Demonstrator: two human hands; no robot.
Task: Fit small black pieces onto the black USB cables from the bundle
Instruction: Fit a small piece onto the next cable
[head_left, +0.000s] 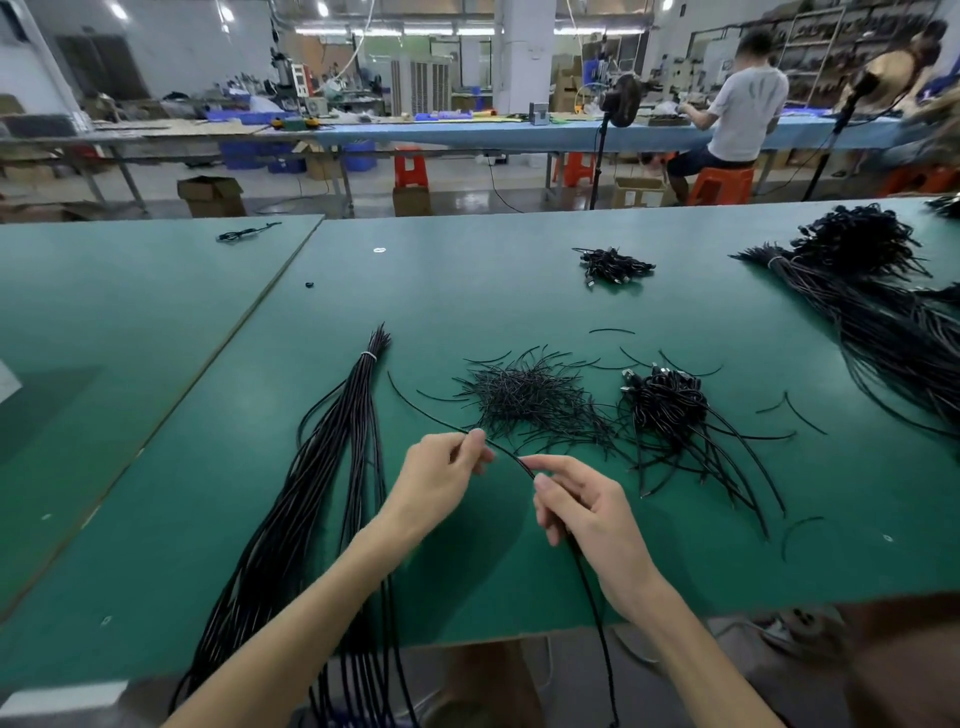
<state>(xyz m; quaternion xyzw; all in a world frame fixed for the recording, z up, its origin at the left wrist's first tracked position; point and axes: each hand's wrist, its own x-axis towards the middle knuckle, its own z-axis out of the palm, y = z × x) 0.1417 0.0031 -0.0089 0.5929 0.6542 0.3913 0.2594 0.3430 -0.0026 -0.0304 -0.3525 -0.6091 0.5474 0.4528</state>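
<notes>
My left hand (441, 480) pinches a thin black piece (415, 410) between thumb and fingertips; the piece curves away up and to the left. My right hand (587, 506) grips a black USB cable (592, 603) that hangs down over the table's front edge. The piece and the cable's end meet between my two hands. A tied bundle of long black cables (332, 467) lies to the left of my hands. A loose heap of thin black pieces (530, 400) sits just beyond my hands.
A pile of cables with connectors (670, 405) lies right of the heap. A smaller pile (613, 266) sits farther back, and a large cable bundle (883, 306) fills the far right. All rest on the green table (156, 519). A person sits at a distant bench.
</notes>
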